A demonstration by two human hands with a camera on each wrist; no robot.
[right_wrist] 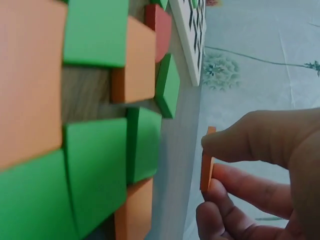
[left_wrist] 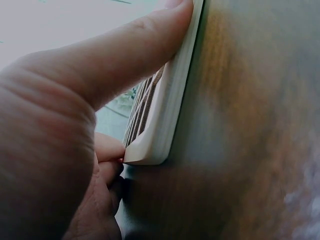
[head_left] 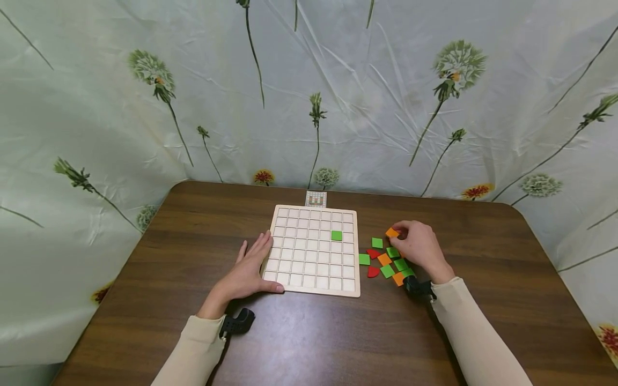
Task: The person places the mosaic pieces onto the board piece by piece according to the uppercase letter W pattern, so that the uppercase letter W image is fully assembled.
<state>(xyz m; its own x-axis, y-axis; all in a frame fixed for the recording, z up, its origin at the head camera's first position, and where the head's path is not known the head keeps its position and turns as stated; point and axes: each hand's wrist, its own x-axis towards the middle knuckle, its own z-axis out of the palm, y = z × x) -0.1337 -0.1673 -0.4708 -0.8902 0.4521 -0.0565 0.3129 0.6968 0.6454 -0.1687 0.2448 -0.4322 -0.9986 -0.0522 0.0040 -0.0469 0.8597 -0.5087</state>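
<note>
A wooden grid board lies flat on the table, with one green square tile in a cell toward its upper right. My left hand rests against the board's lower left corner, its fingers straight along the left edge and the thumb on the front rim. To the right of the board, my right hand pinches an orange square tile between thumb and fingers, above the far side of a loose heap. That heap mixes green tiles, orange tiles and red rounded pieces.
A small printed pattern card lies behind the board at the table's back edge. The brown wooden table backs onto a flower-print curtain. Both wrists wear black camera bands.
</note>
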